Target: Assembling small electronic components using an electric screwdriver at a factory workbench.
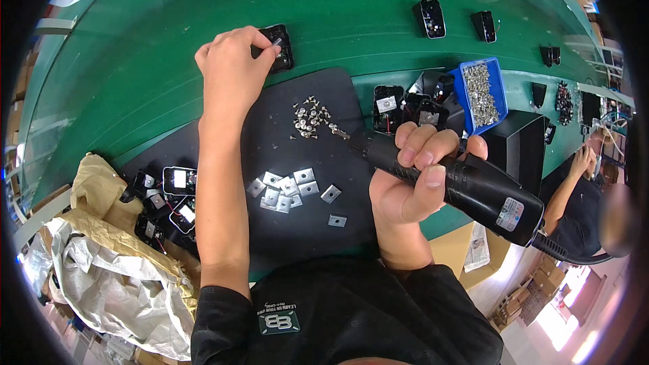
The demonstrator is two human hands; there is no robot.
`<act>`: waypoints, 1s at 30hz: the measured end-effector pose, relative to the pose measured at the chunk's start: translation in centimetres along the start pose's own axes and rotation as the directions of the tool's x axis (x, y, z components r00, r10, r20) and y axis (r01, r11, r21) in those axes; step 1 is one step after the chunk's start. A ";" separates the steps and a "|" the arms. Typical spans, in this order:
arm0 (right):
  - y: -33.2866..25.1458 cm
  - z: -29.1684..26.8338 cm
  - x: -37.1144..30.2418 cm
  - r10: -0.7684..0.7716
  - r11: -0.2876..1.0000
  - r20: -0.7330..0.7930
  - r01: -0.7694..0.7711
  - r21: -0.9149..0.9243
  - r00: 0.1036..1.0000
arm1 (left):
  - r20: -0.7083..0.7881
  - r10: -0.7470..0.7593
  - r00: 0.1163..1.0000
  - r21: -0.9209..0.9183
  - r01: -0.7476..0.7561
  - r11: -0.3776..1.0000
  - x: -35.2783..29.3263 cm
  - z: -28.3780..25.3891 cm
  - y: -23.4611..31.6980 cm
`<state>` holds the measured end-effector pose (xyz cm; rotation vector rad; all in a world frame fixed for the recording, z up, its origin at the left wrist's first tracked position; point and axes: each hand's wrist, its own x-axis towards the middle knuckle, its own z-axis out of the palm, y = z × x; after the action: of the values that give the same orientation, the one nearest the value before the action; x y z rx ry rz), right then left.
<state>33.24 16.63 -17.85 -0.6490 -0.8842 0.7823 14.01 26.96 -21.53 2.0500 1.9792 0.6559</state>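
My right hand (422, 169) is wrapped round a black electric screwdriver (473, 192), its bit pointing left at a small pile of screws (311, 120) on a black mat (304, 94). Whether a screw sits on the bit is hard to tell. At the far side, my left hand (233, 61) reaches to a black plastic housing (282, 57) on the green surface. Its thumb and fingers are closed at the housing's open top, where a small shiny piece shows; its kind is unclear. Several square metal plates with holes (287, 189) lie on the mat between my arms.
A blue tray (502, 111) full of screws stands at the right, beside more black housings (388, 109). Other housings (430, 19) sit on the green belt (345, 27). At the left, housings with wires (179, 179) lie by a torn paper sack (122, 284). Another person (574, 189) works at far right.
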 end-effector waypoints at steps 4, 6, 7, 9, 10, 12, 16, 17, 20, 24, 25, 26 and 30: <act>-0.3 0.4 -0.4 0.003 1.000 0.025 -0.004 0.022 1.000 | -0.105 -0.046 0.993 -0.241 0.019 0.970 0.1 0.6 -0.7; -0.4 0.8 -0.6 0.007 0.999 0.042 -0.009 0.038 0.999 | -0.077 -0.036 0.996 -0.247 0.016 0.969 0.3 0.5 -1.4; -0.4 0.9 -0.7 0.012 0.999 0.038 -0.014 0.046 0.999 | -0.041 -0.015 0.999 -0.259 0.004 0.966 0.4 0.2 -1.3; -0.6 1.2 -1.0 0.023 0.998 0.046 -0.026 0.065 0.999 | 0.004 -0.027 1.000 -0.185 0.028 0.982 0.0 -1.2 -1.8; -0.8 1.0 -1.0 0.022 0.996 0.069 -0.028 0.085 0.997 | 0.061 -0.027 0.998 -0.121 0.034 0.992 -0.2 -2.0 -1.6; -1.0 0.4 -1.0 0.024 0.995 0.091 -0.032 0.097 0.996 | 0.043 -0.053 0.998 -0.169 0.060 0.984 -2.0 -3.7 -0.5; -1.7 0.7 -1.5 0.052 0.991 0.130 -0.068 0.117 0.990 | -0.009 0.020 1.000 -0.155 -0.021 0.988 -8.4 -6.6 0.9; -1.7 0.9 -1.6 0.064 0.987 0.134 -0.083 0.136 0.989 | 0.052 -0.009 0.999 -0.180 0.018 0.983 -9.9 -6.6 0.9; -1.8 1.5 -1.9 0.094 0.977 0.160 -0.122 0.176 0.983 | 0.188 -0.063 0.980 -0.352 0.127 0.927 -12.6 -5.0 0.5; -2.0 1.9 -2.4 0.085 0.982 0.169 -0.111 0.154 0.982 | 0.136 -0.111 0.984 -0.407 0.158 0.900 -12.8 -5.0 0.5; -2.1 2.1 -2.5 0.090 0.982 0.163 -0.115 0.152 0.982 | 0.002 -0.013 1.000 -0.330 0.013 0.944 -12.7 -5.2 0.6; -2.3 2.1 -2.6 0.087 0.982 0.165 -0.113 0.151 0.982 | -0.001 -0.012 1.000 -0.332 0.011 0.943 -12.8 -5.5 0.6; -3.1 2.3 -3.2 0.102 0.971 0.198 -0.140 0.192 0.975 | -0.082 0.270 0.959 -0.392 -0.281 0.876 -14.6 -5.4 0.4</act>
<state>30.95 12.72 -15.68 -0.4552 -0.9255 1.0434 11.98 11.69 -18.97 2.0767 1.4159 1.0509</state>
